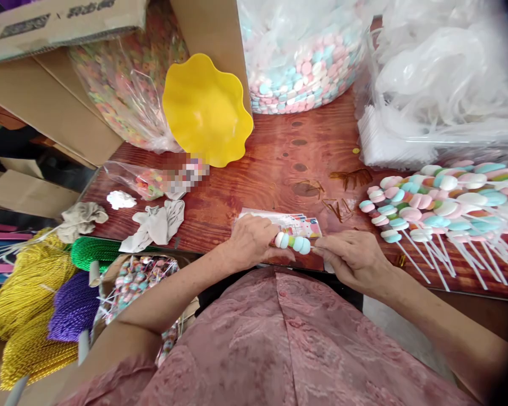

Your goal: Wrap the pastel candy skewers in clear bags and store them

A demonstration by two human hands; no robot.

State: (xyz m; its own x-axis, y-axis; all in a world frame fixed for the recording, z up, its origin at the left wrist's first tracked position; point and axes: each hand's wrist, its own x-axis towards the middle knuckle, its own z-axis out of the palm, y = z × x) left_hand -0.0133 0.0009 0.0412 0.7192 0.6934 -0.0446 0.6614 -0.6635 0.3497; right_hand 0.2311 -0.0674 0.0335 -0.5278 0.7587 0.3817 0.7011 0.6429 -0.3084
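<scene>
Between my two hands, close to the table's front edge, lies a marshmallow skewer (301, 245) with white and pale blue pieces showing. My left hand (254, 239) is closed around its left end, so the pieces under the fingers are hidden. The stick end at the right is pinched by the fingertips of my right hand (351, 256). Just beyond both hands, a stack of printed clear bags (298, 223) rests flat on the wood. To the right is a heap of finished-looking marshmallow skewers (440, 203) with white sticks pointing toward me.
A yellow scalloped bowl (207, 110) leans by a bag of colourful candy (127, 90). Behind stands a big bag of marshmallows (305, 73); a clear plastic bin (449, 135) is at right. Brown twist ties (350, 179) and a crumpled cloth (156, 224) lie on the table (275, 152).
</scene>
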